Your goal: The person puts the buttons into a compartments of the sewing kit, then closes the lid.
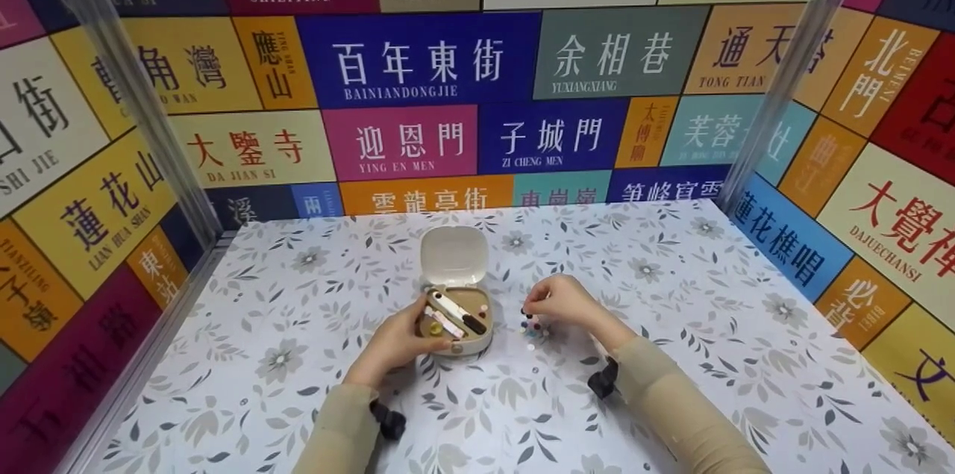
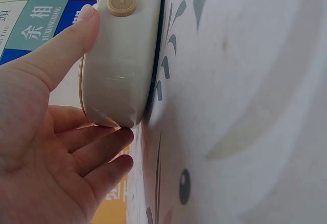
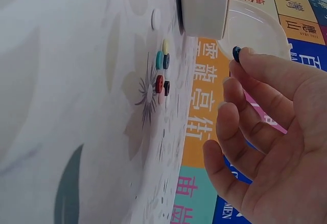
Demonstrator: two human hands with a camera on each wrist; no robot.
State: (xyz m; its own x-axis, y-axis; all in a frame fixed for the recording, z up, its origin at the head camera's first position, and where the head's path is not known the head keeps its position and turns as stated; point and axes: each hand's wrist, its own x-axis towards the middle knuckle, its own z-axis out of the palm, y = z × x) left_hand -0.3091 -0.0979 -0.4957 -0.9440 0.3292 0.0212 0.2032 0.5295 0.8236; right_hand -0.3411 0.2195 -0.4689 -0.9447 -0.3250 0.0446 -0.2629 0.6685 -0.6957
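A small cream box stands open on the floral table, its lid raised behind it. Inside lie white and dark tools and a yellow item. My left hand grips the box's near left side; in the left wrist view its thumb and fingers curl round the box wall. My right hand hovers to the right of the box and pinches a tiny dark button between thumb and forefinger. Several small coloured buttons lie on the table just below that hand, and the right wrist view also shows these buttons.
Colourful sign-covered walls close in the table on the left, back and right, with metal posts at the back corners. A lone white button lies near the box's base.
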